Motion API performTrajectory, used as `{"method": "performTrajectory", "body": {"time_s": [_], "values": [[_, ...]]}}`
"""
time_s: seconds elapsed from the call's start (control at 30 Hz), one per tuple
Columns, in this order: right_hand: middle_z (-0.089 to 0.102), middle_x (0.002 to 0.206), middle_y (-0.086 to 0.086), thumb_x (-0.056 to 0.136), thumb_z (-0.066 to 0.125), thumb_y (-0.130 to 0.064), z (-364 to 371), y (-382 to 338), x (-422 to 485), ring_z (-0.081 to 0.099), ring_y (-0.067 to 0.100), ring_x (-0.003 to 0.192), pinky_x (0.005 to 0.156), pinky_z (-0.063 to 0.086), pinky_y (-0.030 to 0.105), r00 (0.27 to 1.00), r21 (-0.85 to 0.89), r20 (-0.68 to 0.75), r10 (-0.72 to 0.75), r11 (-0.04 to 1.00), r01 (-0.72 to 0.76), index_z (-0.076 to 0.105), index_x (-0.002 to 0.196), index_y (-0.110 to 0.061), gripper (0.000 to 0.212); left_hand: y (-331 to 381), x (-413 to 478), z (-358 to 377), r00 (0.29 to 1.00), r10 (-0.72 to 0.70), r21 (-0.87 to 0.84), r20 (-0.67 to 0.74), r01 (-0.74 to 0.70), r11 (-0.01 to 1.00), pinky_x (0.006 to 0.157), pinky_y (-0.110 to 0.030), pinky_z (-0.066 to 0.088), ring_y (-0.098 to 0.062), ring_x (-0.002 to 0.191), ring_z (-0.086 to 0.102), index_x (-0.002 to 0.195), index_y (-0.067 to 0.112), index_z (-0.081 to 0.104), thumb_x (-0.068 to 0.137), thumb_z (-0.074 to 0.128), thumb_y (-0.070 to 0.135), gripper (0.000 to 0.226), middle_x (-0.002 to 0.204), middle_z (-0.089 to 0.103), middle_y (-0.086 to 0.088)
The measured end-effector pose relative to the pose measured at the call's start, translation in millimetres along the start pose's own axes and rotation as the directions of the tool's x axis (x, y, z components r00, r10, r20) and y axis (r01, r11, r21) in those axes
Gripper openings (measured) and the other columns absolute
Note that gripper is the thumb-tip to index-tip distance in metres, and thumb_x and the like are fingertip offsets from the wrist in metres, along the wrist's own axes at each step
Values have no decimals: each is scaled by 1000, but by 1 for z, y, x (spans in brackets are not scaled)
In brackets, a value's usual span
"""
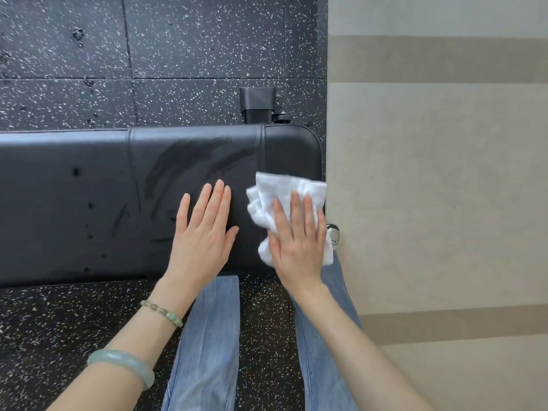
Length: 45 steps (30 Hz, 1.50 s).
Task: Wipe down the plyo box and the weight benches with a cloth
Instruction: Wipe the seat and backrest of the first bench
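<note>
Right now the white cloth (284, 188) is pressed flat against the black bench (74, 203) by the right hand (296, 241), near the bench's right end. The fingers of that hand are kept straight and a little spread on top of the cloth, and nothing is pinched. The left hand (201, 229) is laid flat on the bench just beside the cloth, with its fingers straight and close together. Wet streaks (178, 164) can be seen on the middle part of the bench. None can be seen on the small end part past the seam (264, 149), so that part may be missed if the wiping is stopped too soon. The cloth is bunched up, so only a thin strip may be cleaned with each pass, and dry gaps could be left between strips. Some of the cloth is hanging over the near edge. Since it is only pushed and not gripped, it could be slid off and dropped onto the speckled floor (59, 54), where dirt would be picked up and then rubbed back on. Finger marks could also be left on the wet part by the bare left hand. The plyo box is not seen, so whether it has been wiped cannot be told.
</note>
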State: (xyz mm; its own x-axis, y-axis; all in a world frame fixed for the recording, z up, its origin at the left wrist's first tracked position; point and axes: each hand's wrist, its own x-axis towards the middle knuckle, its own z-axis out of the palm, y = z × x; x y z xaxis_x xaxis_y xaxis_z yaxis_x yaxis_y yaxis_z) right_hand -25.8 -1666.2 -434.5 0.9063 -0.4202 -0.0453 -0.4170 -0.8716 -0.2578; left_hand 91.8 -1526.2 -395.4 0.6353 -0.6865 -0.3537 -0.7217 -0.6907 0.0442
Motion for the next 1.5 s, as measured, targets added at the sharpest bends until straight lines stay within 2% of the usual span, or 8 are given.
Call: {"method": "performTrajectory", "body": {"time_s": [0.23, 0.53, 0.67, 0.83, 0.97, 1.2, 1.37, 1.5], "values": [[22, 154, 12, 100, 32, -38, -3, 13, -4, 19, 32, 142, 112, 22, 54, 988, -35, 85, -127, 991, 131, 31, 145, -20, 49, 0, 1, 1, 999, -20, -54, -36, 18, 998, 115, -49, 13, -27, 142, 19, 146, 3, 26, 94, 37, 34, 61, 153, 25, -13], [44, 145, 10, 96, 34, -38, 6, 7, 143, 39, 29, 135, 108, 26, 48, 998, -47, -44, -43, 998, 41, 51, 136, -20, 46, -1, 1, 1, 999, -35, -54, -35, 33, 998, 115, -49, 15, -27, 141, 22, 146, 5, 29, 95, 38, 37, 61, 152, 29, -12], [38, 148, 12, 101, 29, -34, 2, 1, 105, 33, 30, 138, 111, 27, 50, 997, -37, -68, -19, 999, 17, 45, 140, -18, 46, -2, 1, -1, 999, -30, -57, -32, 28, 998, 115, -50, 15, -28, 141, 23, 146, 5, 30, 94, 39, 35, 61, 152, 30, -12], [22, 154, 14, 102, 30, -33, -3, -6, 0, 19, 30, 143, 114, 20, 52, 998, -31, 45, -43, 999, 44, 32, 145, -17, 46, -9, 0, -3, 999, -2, -80, -47, -2, 997, 115, -48, 16, -28, 141, 23, 144, 2, 31, 93, 40, 29, 58, 151, 30, -14], [16, 155, 11, 102, 25, -38, -4, -4, -8, 9, 28, 145, 116, 12, 51, 991, -40, 108, -79, 996, 84, 26, 147, -19, 49, -33, -5, -9, 993, -86, -115, -83, 76, 990, 115, -47, 16, -28, 141, 23, 144, 1, 29, 93, 40, 27, 58, 152, 28, -15], [33, 151, 14, 98, 35, -39, 7, -28, 94, 24, 32, 141, 113, 16, 51, 988, -78, 19, -153, 985, 154, 39, 143, -20, 49, -92, -13, -10, 959, -268, -107, -88, 259, 960, 115, -48, 11, -31, 141, 22, 144, -2, 27, 93, 33, 33, 62, 151, 28, -19], [44, 145, 10, 95, 38, -36, 17, -49, 144, 39, 30, 135, 109, 22, 51, 997, -72, -43, -68, 995, 64, 50, 136, -20, 46, -109, -28, -2, 973, -231, -48, -26, 230, 972, 114, -50, 9, -31, 140, 22, 144, -1, 27, 94, 32, 48, 71, 150, 30, -18], [40, 147, 12, 99, 36, -35, 15, -54, 115, 36, 29, 137, 110, 23, 51, 996, -78, -59, -63, 995, 58, 44, 140, -18, 46, -115, -31, 0, 978, -207, -69, 25, 208, 976, 114, -50, 7, -30, 142, 18, 146, 2, 23, 89, 31, 59, 81, 153, 26, -15]]}}
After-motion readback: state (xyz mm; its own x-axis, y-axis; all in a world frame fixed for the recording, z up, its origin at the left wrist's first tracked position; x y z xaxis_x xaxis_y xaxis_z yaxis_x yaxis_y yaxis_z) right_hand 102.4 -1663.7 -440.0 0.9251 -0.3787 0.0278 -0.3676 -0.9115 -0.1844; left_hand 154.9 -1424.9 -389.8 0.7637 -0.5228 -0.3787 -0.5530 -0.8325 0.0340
